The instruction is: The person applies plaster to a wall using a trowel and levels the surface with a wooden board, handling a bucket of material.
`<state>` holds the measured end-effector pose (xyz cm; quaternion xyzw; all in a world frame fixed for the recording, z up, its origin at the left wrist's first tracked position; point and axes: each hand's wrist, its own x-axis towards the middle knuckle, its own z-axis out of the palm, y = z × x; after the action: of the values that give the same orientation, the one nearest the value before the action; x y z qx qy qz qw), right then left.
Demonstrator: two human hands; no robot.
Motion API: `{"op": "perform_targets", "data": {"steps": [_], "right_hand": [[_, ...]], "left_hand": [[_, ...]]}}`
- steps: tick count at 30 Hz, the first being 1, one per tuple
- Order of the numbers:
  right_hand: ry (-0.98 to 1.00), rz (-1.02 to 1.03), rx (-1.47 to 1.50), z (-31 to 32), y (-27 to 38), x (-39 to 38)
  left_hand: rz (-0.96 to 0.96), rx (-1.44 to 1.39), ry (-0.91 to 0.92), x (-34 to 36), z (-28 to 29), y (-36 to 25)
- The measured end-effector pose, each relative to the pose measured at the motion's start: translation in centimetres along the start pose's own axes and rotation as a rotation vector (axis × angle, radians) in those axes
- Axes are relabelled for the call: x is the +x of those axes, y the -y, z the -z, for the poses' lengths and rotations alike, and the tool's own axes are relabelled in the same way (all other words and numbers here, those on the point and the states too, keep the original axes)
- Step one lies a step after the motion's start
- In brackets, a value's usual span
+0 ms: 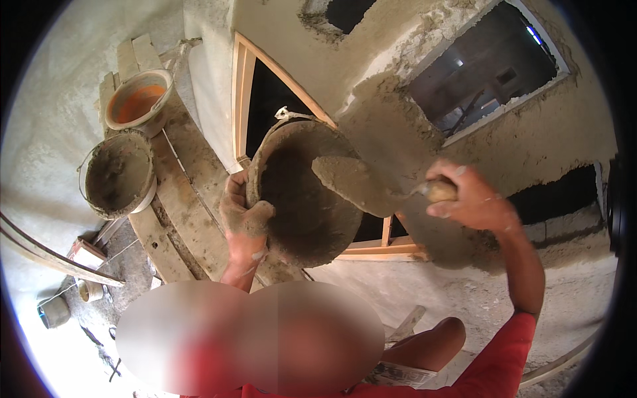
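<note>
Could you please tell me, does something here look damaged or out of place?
Yes: the plaster beside the large upper-right wall opening is ragged and broken-looking, unlike the smoother wall further left. The planks at left look untidy, blotched with dark smears. The held bucket and trowel are mortar-coated, but neither looks damaged.

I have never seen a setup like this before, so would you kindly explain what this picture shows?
There is no machine here; a person is working bare-handed. The single picture comes from a wide fisheye camera worn on the person's head, looking down, so straight edges bend near the rim. The left hand grips the edge of a mud-coated bucket. The right hand holds a trowel by its handle, the blade showing in front of the bucket's mouth. On the left, an orange-lined bucket and a paste-filled bucket stand on wooden planks.
</note>
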<state>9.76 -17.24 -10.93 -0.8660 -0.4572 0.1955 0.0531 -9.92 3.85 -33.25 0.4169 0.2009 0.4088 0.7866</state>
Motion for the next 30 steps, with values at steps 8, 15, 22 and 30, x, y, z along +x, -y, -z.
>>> {"op": "perform_targets", "data": {"steps": [8,15,22,30], "right_hand": [[0.126,-0.161,0.138,7.1,-0.1,2.8],[-0.658,-0.078,-0.148,13.0,-3.5,2.9],[-0.15,0.172,-0.128,3.1,-2.9,-0.1],[-0.095,0.172,-0.74,-6.4,0.6,1.7]], "left_hand": [[0.022,0.01,-0.032,-0.3,2.0,0.5],[0.067,-0.019,-0.026,-0.9,2.2,0.7],[0.068,0.031,0.046,-0.6,-1.1,-1.8],[-0.003,0.188,0.19,0.2,-4.7,-4.0]]}}
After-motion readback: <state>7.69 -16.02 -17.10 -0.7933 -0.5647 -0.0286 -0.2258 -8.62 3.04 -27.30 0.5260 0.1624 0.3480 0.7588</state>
